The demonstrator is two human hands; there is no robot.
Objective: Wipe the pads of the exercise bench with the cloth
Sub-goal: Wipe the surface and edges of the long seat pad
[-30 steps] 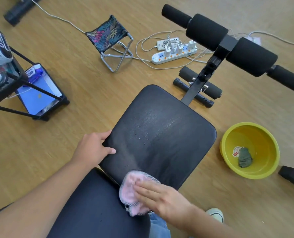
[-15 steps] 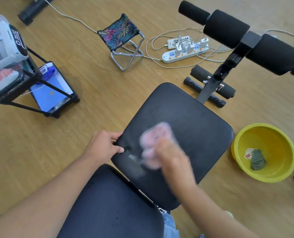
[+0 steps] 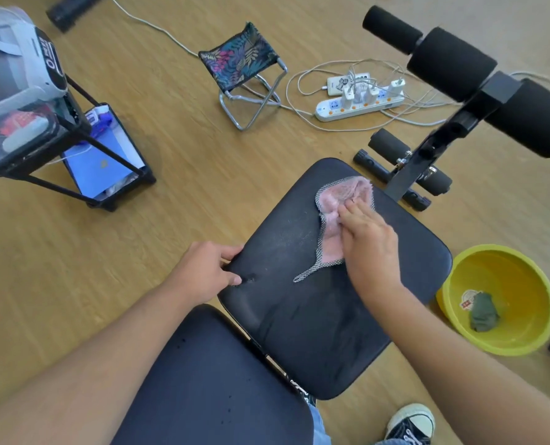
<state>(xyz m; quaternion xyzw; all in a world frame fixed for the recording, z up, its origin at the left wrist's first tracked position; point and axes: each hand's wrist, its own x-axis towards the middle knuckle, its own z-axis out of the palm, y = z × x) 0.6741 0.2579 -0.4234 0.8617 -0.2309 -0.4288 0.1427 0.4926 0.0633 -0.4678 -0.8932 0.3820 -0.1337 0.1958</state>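
The exercise bench has a black seat pad (image 3: 315, 319) in the middle and a second black pad (image 3: 209, 387) nearer to me. A pink cloth with a mesh edge (image 3: 337, 203) lies flat on the far part of the seat pad. My right hand (image 3: 368, 242) presses on the cloth with fingers pointing away. My left hand (image 3: 206, 271) grips the seat pad's left edge. Black foam rollers (image 3: 453, 64) stand on the bench's post at the upper right.
A yellow basin (image 3: 504, 274) holding a grey-green rag (image 3: 484, 311) sits on the wooden floor to the right. A small folding stool (image 3: 239, 62), a power strip with chargers (image 3: 360, 102), and a black rack (image 3: 74, 146) stand on the floor beyond. My shoe (image 3: 411, 422) is at the bottom.
My right hand has swept the pink cloth from the near edge of the seat pad up to its far end. My left hand stayed on the pad's left edge.
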